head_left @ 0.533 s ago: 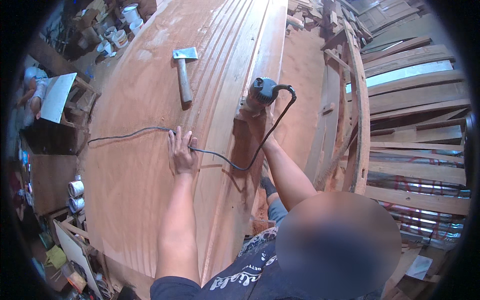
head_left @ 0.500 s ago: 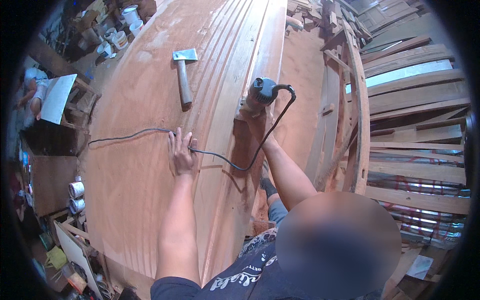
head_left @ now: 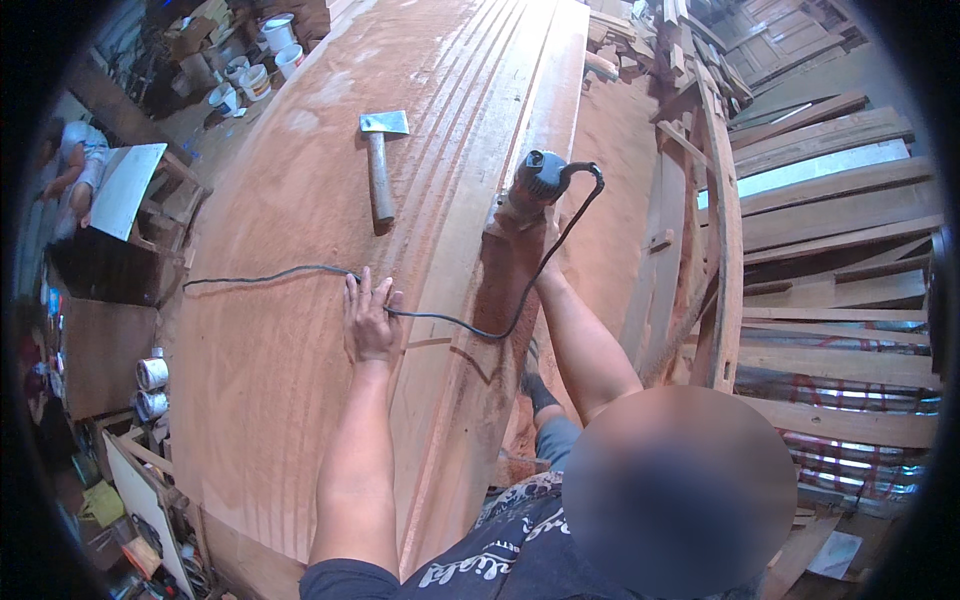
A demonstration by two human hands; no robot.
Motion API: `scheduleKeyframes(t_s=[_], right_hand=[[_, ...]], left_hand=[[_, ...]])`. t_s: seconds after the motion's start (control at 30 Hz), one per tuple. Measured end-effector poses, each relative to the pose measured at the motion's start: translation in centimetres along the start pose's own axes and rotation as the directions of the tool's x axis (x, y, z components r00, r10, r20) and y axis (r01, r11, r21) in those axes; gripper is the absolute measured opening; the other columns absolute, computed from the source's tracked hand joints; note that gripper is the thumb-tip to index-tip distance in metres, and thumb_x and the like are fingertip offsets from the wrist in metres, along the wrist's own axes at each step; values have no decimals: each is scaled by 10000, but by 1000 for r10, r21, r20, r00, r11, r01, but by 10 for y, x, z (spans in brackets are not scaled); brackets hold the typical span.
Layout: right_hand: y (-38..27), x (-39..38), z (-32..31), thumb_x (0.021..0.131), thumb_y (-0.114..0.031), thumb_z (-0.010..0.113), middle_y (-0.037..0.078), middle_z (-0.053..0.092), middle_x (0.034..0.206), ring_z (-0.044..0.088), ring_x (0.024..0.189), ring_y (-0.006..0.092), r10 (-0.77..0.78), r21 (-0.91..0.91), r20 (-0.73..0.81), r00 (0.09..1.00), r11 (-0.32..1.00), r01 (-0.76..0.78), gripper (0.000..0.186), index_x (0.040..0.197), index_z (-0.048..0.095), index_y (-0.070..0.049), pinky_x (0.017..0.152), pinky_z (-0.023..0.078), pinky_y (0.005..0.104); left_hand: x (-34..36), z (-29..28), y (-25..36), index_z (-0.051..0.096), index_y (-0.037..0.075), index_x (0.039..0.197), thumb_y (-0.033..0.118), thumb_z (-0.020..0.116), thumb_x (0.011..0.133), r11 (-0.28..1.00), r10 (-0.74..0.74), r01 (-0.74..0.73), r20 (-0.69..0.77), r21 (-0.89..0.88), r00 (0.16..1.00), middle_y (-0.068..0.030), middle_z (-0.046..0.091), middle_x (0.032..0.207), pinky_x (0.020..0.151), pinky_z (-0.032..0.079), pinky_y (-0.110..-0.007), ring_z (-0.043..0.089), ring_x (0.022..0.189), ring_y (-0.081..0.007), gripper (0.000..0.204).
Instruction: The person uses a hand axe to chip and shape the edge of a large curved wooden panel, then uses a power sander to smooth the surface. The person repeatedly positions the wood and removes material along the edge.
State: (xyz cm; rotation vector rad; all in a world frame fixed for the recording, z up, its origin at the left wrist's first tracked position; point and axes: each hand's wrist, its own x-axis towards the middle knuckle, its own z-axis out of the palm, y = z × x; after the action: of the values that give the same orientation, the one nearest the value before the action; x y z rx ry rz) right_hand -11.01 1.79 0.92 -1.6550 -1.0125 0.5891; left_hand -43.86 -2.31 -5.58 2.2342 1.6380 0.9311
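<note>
My left hand (head_left: 373, 325) lies flat, fingers stretched, on a wide reddish-brown wooden panel (head_left: 270, 400). Under its fingers runs a black power cord (head_left: 450, 320), which loops over to a handheld trim router (head_left: 542, 178). My right hand (head_left: 543, 240) is wrapped round the lower part of this router at the panel's right edge; the tool partly hides the fingers. The router's bit cannot be seen. Beyond my left hand rests a hatchet-like tool (head_left: 380, 175) with a flat metal head and wooden handle.
Long grooves and sawdust run along the panel. To the right stand a wooden frame (head_left: 722, 220) and stacked planks (head_left: 830, 200). White buckets (head_left: 280, 35) sit at the far left. Another person (head_left: 80, 165) is at the left beside a pale board (head_left: 130, 185).
The view has shifted slightly. Against the panel, my right hand and the router have moved a little farther away along its right edge. My left hand stays in about the same place.
</note>
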Motion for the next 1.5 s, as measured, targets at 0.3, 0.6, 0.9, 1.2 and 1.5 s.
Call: scheduleKeyframes(t_s=[0.3, 0.6, 0.9, 1.2, 1.5], right_hand=[[79, 55, -5, 833, -328, 917, 113, 738, 1194, 725, 1105, 275, -219, -173, -38, 975, 962, 210, 681, 1344, 568, -43, 934, 581, 411], [21, 66, -1, 814, -322, 925, 145, 687, 1253, 684, 1152, 305, 1, 281, 54, 999, 960, -16, 740, 1366, 532, -27, 990, 548, 432], [25, 91, -8, 780, -293, 937, 155, 658, 1239, 648, 1185, 342, -323, -204, 66, 944, 922, 329, 716, 1341, 576, -34, 1020, 526, 459], [45, 130, -6, 776, -321, 941, 149, 679, 1233, 661, 1155, 349, -256, -62, 47, 966, 964, 258, 770, 1373, 556, -25, 1035, 515, 457], [54, 161, -5, 816, -302, 912, 131, 710, 1178, 682, 1122, 280, -296, -132, 163, 941, 939, 318, 607, 1263, 618, -14, 960, 538, 416]], left_hand=[[3, 7, 2, 755, 131, 1269, 427, 652, 1054, 999, 47, -46, -36, 6, 998, -266, 569, 1550, 1222, 364, -640, 473, 1449, -572, 380], [0, -1, 4, 743, 137, 1293, 423, 634, 1067, 999, 28, -28, -50, -15, 998, -272, 571, 1542, 1203, 370, -661, 481, 1421, -603, 381], [1, -3, 7, 748, 177, 1300, 387, 558, 1122, 1000, 8, -8, -6, -11, 1000, -239, 543, 1587, 1261, 328, -605, 412, 1493, -573, 335], [79, 35, 48, 688, 200, 1387, 310, 556, 1133, 973, -30, -18, -205, -229, 978, -310, 526, 1561, 1282, 290, -604, 410, 1481, -589, 308], [83, 68, 40, 692, 260, 1409, 356, 612, 1095, 990, -113, 94, -200, -104, 973, -291, 477, 1618, 1276, 263, -641, 345, 1502, -626, 338]])
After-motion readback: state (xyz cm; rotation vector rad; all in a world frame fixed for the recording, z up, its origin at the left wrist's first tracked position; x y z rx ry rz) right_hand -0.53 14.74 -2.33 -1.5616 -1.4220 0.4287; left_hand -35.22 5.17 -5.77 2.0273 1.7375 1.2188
